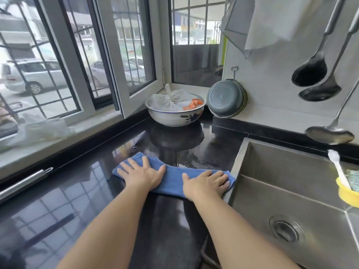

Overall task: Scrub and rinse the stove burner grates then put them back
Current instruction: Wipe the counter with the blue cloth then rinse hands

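Note:
A blue cloth (172, 179) lies spread flat on the glossy black counter (77, 200), just left of the steel sink (287, 195). My left hand (142, 173) presses flat on the cloth's left end, fingers straight and spread. At the cloth's right end, by the sink rim, my right hand (206, 182) presses down the same way. No burner grates or stove are in view.
A white bowl (174, 113) holding a tied plastic bag stands in the far corner, with a grey basin (226, 101) leaning on the wall beside it. Ladles (310, 68) hang at the right. A yellow holder (346, 193) with a brush sits in the sink. A steel handle (25, 183) lies at the left.

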Demonstrator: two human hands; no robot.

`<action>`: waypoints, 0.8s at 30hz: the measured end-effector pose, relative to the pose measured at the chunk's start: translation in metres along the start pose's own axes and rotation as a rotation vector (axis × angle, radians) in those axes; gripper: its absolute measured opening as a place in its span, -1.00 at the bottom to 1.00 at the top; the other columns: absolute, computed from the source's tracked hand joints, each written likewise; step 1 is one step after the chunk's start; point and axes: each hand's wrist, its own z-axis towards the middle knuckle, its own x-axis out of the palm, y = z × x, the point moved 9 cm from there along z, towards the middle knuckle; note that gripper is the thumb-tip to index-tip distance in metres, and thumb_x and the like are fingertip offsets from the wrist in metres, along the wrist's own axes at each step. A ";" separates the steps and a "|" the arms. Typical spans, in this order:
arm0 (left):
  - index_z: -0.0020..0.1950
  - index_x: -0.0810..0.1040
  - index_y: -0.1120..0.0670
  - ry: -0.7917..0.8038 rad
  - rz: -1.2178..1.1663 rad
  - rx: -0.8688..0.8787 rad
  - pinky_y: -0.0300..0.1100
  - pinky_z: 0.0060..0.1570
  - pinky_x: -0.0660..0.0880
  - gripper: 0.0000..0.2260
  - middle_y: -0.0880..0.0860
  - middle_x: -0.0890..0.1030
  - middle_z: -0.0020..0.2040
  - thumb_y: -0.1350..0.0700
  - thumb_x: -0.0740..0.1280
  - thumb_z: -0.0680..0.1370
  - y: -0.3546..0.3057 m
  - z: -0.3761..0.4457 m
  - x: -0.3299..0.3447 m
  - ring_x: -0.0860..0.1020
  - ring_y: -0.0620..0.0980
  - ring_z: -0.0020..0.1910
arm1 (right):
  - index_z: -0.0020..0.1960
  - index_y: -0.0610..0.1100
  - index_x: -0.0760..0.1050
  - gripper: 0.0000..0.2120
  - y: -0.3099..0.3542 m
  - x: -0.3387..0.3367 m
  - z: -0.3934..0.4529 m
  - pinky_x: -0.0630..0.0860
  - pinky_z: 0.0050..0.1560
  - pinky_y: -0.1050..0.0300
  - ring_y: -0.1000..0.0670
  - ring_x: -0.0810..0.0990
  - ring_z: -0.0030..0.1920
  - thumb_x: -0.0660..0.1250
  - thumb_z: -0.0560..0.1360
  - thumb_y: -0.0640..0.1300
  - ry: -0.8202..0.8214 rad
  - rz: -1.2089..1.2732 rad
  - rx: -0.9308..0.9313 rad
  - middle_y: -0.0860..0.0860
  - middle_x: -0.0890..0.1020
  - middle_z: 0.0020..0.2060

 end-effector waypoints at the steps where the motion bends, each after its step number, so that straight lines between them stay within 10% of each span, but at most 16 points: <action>1: 0.64 0.06 -0.07 -0.006 0.003 0.022 0.35 0.49 -0.16 -0.11 0.29 -0.04 0.65 -0.55 -0.06 0.44 -0.012 0.014 0.001 -0.12 0.41 0.59 | 0.61 -0.22 0.03 -0.05 0.002 -0.003 0.015 -0.07 0.54 -0.19 -0.26 0.00 0.55 0.00 0.51 0.46 -0.014 0.004 0.012 -0.24 0.07 0.57; 15: 0.63 0.08 -0.11 -0.057 0.063 0.558 0.19 0.54 -0.04 -0.46 0.17 0.08 0.64 -0.17 -0.03 0.64 -0.225 0.141 0.021 0.03 0.24 0.59 | 0.61 -0.16 0.05 -0.17 0.044 -0.052 0.285 -0.05 0.58 -0.07 -0.12 -0.08 0.61 0.07 0.53 0.33 -0.031 0.015 -0.204 -0.09 0.07 0.61; 24: 0.67 -0.10 -0.05 0.011 0.167 0.660 0.15 0.58 -0.08 -0.45 0.14 -0.04 0.67 -0.15 -0.13 0.69 -0.178 0.178 0.019 -0.07 0.21 0.64 | 0.61 -0.07 0.16 -0.43 0.181 -0.011 0.253 0.09 0.54 -0.02 -0.10 0.10 0.59 -0.01 0.66 0.14 0.074 0.097 -0.686 -0.07 0.22 0.58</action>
